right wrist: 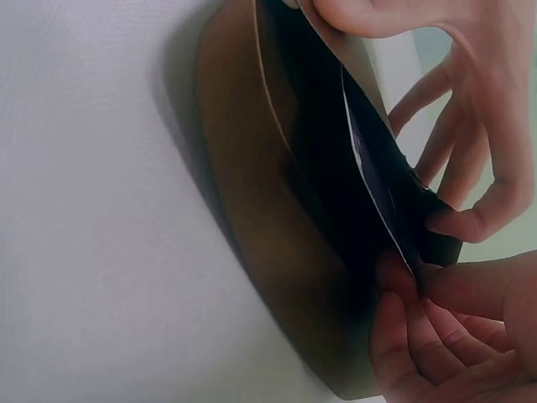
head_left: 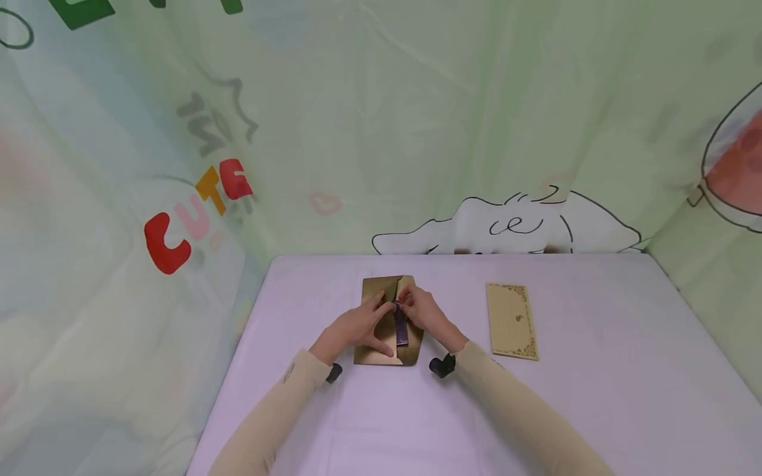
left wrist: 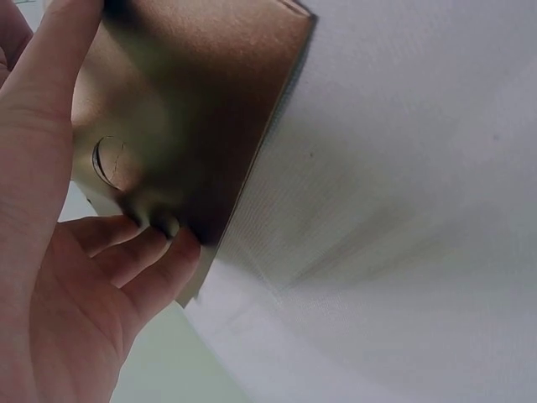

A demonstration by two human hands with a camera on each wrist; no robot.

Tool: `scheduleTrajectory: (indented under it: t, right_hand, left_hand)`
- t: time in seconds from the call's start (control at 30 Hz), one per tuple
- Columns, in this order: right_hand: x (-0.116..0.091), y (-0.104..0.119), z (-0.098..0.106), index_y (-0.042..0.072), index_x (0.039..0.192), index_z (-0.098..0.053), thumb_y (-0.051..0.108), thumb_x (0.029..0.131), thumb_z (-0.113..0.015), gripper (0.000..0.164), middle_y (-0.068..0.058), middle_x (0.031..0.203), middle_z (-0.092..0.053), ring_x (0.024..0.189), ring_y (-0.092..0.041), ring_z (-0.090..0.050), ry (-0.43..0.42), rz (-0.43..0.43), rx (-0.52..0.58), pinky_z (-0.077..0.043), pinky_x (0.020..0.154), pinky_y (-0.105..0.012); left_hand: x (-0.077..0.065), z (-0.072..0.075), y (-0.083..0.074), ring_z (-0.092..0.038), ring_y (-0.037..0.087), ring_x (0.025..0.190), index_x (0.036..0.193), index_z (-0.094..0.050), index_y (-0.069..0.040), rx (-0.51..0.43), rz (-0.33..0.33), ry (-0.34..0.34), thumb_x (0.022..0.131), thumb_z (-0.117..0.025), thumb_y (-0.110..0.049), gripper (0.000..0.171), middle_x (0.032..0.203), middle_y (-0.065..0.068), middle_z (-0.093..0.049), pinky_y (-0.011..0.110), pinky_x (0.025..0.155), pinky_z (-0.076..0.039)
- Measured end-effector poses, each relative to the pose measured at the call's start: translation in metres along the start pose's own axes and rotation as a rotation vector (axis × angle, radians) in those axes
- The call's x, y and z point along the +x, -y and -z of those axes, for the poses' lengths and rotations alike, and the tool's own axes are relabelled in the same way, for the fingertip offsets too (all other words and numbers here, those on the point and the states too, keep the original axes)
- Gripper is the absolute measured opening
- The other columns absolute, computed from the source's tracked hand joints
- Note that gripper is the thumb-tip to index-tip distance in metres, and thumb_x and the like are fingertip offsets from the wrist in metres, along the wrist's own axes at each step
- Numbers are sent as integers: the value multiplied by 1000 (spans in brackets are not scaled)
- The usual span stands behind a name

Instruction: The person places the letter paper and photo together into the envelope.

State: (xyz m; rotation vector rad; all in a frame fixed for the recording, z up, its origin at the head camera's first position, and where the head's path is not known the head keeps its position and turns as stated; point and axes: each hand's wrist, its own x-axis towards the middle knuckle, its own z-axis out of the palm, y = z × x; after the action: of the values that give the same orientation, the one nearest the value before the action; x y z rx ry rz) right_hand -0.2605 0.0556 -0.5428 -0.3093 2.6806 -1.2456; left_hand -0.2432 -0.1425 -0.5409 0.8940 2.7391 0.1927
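Observation:
A brown-gold envelope (head_left: pixel 375 297) lies on the table, its mouth spread and facing right. Inside the mouth shows a dark purple card (head_left: pixel 401 332), whose pale edge is seen in the right wrist view. My left hand (head_left: pixel 358 325) lies across the envelope and grips it, thumb and index finger at the two ends of the mouth. The other fingers rest on its face in the left wrist view. With thumb and fingertips, my right hand (head_left: pixel 421 311) pinches the card at the far end of the mouth. How deep the card sits is hidden.
A pale wooden-looking rectangular card (head_left: pixel 513 320) with dark ornamental corners lies to the right. A light lilac cloth covers the table (head_left: pixel 595 396). Printed curtains (head_left: pixel 369 132) hang behind the table and at its sides.

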Motion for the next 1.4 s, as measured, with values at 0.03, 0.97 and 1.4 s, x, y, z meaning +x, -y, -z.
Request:
scheduleTrajectory:
  t: [0.03, 0.97, 1.4]
  right_hand:
    - [0, -1, -1, 0, 109, -59, 3, 96, -63, 14, -16, 98, -71, 90, -25, -68, 0, 3, 0, -55, 76, -36]
    - [-89, -82, 120, -7, 138, -48, 30, 102, -59, 52, -27, 124, -60, 108, -40, -61, -136, -110, -116, -53, 87, -50]
    - [-113, -106, 138, -22, 143, -25, 41, 99, -58, 84, -49, 135, -34, 112, -60, -48, -134, -318, -328, -49, 80, -63]
  left_hand:
    - [0, 0, 0, -46, 35, 141, 152, -35, -24, 2, 2, 0, 71, -73, -74, 102, 165, 23, -19, 43, 103, -51]
    - [-1, -5, -1, -47, 37, 140, 148, -35, -28, -29, 10, -9, 68, -74, -76, 101, 165, 23, -19, 46, 97, -54]
    - [-3, -2, -3, -51, 38, 135, 148, -35, -28, -41, 7, -7, 68, -75, -75, 101, 165, 22, -19, 46, 93, -55]
